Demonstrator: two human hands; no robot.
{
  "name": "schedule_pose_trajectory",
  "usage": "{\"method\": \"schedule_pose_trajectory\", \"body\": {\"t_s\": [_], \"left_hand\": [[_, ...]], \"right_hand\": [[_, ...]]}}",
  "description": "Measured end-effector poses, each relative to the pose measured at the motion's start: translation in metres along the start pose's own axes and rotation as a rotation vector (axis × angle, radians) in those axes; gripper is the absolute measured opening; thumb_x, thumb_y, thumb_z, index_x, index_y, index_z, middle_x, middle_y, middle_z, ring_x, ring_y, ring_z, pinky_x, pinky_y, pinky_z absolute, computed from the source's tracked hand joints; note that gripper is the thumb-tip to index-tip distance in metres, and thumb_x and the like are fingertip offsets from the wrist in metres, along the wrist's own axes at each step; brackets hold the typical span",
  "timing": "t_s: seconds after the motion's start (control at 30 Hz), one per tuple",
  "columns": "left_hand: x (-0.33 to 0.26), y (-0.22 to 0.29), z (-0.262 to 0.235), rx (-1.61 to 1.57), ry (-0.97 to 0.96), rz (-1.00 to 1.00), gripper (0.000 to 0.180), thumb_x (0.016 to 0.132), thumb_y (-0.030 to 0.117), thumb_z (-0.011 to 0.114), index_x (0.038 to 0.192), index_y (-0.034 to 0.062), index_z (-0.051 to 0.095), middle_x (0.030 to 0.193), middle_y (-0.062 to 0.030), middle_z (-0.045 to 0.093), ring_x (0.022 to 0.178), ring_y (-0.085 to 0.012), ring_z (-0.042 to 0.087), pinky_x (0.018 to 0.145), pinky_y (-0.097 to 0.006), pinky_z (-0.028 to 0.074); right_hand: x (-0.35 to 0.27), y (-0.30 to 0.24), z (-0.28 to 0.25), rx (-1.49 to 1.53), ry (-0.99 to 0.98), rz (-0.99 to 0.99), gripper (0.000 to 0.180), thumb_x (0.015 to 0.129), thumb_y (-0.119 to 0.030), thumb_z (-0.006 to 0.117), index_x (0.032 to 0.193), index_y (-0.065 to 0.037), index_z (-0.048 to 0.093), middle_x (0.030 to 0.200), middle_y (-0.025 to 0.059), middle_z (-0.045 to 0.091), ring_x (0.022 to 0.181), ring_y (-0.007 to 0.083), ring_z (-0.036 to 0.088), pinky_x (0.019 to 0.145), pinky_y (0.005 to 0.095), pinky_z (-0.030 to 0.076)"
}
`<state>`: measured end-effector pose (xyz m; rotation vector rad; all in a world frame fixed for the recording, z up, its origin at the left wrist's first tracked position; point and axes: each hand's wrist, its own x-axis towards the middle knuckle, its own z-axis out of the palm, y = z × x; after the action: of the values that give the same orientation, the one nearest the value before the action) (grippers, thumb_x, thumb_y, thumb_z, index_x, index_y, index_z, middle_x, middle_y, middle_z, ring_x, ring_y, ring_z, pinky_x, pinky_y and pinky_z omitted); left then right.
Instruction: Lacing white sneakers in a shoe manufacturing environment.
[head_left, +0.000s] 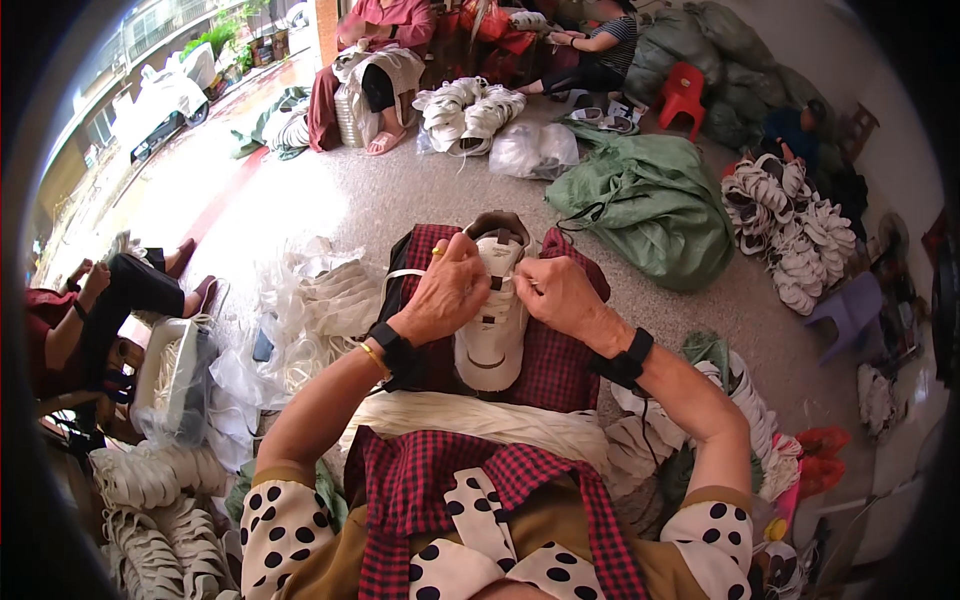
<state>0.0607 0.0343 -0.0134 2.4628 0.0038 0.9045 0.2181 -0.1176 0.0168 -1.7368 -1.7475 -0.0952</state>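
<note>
A cream-white sneaker [488, 350] with brown patches lies on my lap, toe towards me, over a red-and-black checked cloth [560, 365]. My left hand [445, 288] is closed at the left side of its lacing, with a yellow ring on one finger. A white shoelace [403, 273] loops out to the left from this hand. My right hand [562, 295] pinches at the right eyelet edge, and its fingertips hide what they hold. Across my lap, nearer than the toe, stretches a thick bundle of cream laces [480, 422].
Clear plastic bags and pale shoe parts [335, 300] lie left, beside a white bin [172, 375]. A green sack [650, 205] rests ahead right. Heaped shoe uppers [790, 225] stand far right, near a purple stool [850, 310]. Several other people sit around, one close at left.
</note>
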Motion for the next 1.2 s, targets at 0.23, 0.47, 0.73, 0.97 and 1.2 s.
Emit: {"method": "schedule_pose_trajectory", "body": {"t_s": [0.23,0.47,0.73,0.97,1.2], "left_hand": [[-0.007,0.002,0.014,0.094,0.175,-0.122,0.014,0.087,0.007,0.061,0.095,-0.0011,0.052,0.098,-0.0174,0.046,0.083,-0.0356,0.054,0.071,-0.045,0.046],[-0.013,-0.004,-0.006,-0.088,0.115,-0.198,0.019,0.088,0.008,0.061,0.104,0.0015,0.053,0.096,-0.0166,0.051,0.08,-0.0339,0.058,0.068,-0.042,0.049],[-0.02,-0.019,-0.043,-0.095,-0.077,-0.264,0.014,0.087,0.01,0.069,0.083,-0.0013,0.06,0.078,-0.0126,0.059,0.07,-0.0214,0.061,0.061,-0.033,0.047],[-0.005,-0.021,-0.043,-0.097,0.019,-0.262,0.024,0.094,0.02,0.061,0.108,0.0012,0.065,0.082,-0.0117,0.065,0.068,-0.0183,0.059,0.063,-0.034,0.048],[0.039,-0.033,-0.027,0.022,-0.259,-0.309,0.034,0.095,0.032,0.06,0.108,0.0011,0.065,0.072,-0.0127,0.064,0.062,-0.0199,0.058,0.06,-0.035,0.047]], "right_hand": [[0.0,0.033,-0.031,1.067,-0.463,0.649,0.031,0.091,-0.022,0.058,0.062,-0.011,0.053,0.054,-0.0109,0.039,0.043,0.0002,0.027,0.039,0.0204,0.017],[0.002,0.031,-0.017,0.384,-0.303,0.48,0.033,0.092,-0.023,0.049,0.071,-0.001,0.063,0.057,0.0007,0.056,0.048,0.0101,0.054,0.046,0.0267,0.043],[0.0,0.015,-0.015,0.324,-0.361,0.443,0.036,0.097,-0.026,0.048,0.081,0.003,0.061,0.072,0.0088,0.065,0.063,0.0173,0.063,0.061,0.0324,0.051],[0.016,0.007,-0.019,0.175,-0.002,0.464,0.034,0.093,-0.031,0.06,0.101,0.001,0.062,0.081,0.0201,0.068,0.076,0.0329,0.068,0.072,0.0395,0.053],[0.028,0.028,0.01,0.193,-0.062,0.376,0.039,0.079,-0.028,0.064,0.102,0.004,0.065,0.082,0.0172,0.068,0.076,0.024,0.067,0.07,0.0361,0.053]]}}
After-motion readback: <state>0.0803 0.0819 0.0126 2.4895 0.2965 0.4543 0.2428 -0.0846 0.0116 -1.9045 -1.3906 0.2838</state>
